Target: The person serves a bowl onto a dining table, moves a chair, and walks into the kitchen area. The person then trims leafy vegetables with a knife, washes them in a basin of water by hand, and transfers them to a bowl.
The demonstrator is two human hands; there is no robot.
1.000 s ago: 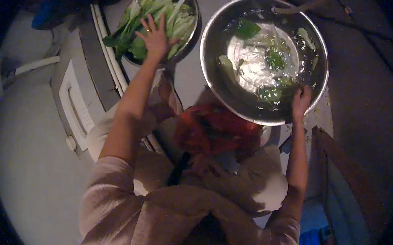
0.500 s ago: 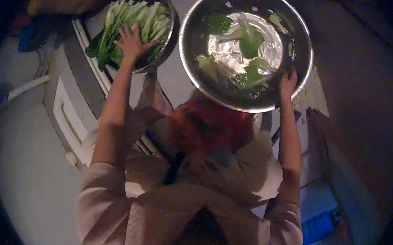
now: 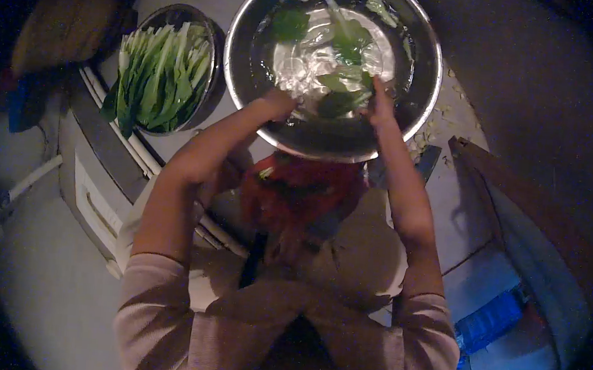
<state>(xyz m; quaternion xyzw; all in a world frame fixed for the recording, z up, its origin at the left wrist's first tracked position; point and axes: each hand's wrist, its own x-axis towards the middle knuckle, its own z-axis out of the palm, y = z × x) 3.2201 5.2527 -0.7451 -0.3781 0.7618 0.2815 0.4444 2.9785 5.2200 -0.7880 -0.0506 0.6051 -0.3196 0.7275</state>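
Observation:
A wide metal basin [image 3: 417, 118] of water is in front of me, with loose green leaves [image 3: 348, 41] floating in it. My left hand [image 3: 278, 105] reaches over the near-left rim into the water; its fingertips are hard to make out. Inside the near-right side is my right hand [image 3: 382, 103], fingers apart, beside a leafy green piece [image 3: 340, 100]. Left of the basin, a bowl [image 3: 214, 62] holds a bundle of leafy greens [image 3: 159, 79], stalks pointing away and leaves hanging over the near-left edge. Neither hand touches that bowl.
A red bag-like item [image 3: 303, 192] sits between my knees, below the basin. Small pale scraps [image 3: 445, 120] lie on the floor right of the basin. A blue plastic object [image 3: 490, 322] is at lower right. Edges of the view are dark.
My left hand has left the greens in the bowl and moved right into the basin. My right hand has shifted from the basin's right side inward towards the leaves. The view has shifted slightly.

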